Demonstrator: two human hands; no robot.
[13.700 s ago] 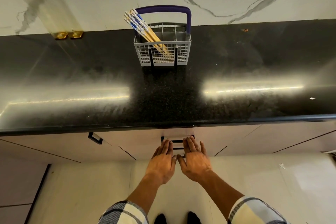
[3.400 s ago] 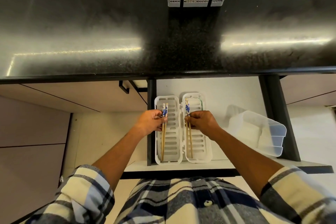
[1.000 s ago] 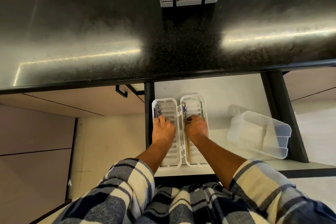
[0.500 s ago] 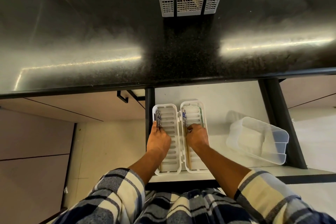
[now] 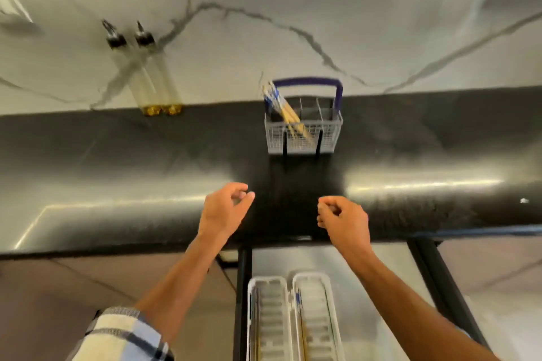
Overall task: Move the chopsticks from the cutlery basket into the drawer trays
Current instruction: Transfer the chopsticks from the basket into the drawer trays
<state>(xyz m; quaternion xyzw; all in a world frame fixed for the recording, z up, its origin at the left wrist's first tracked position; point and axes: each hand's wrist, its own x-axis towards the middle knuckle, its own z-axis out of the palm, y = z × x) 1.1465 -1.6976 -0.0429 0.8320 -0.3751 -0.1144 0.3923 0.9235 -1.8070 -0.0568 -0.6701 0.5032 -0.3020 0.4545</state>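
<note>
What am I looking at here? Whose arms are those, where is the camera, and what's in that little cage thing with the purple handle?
The camera sits on a person's head and looks down, so you see their own two arms, as if you were them. There is no robot. The left hand and the right hand hover over a shiny black counter. Their fingers are loosely curled and both hands hold nothing.

The little cage is a cutlery basket standing at the back of the counter. The sticks leaning in it are chopsticks with blue and white tops. Left of it stand two tall clear bottles against the marble wall.

Below the counter is an open drawer with two long white trays side by side. Each seems to have chopsticks lying in it, though the picture is blurry.
</note>
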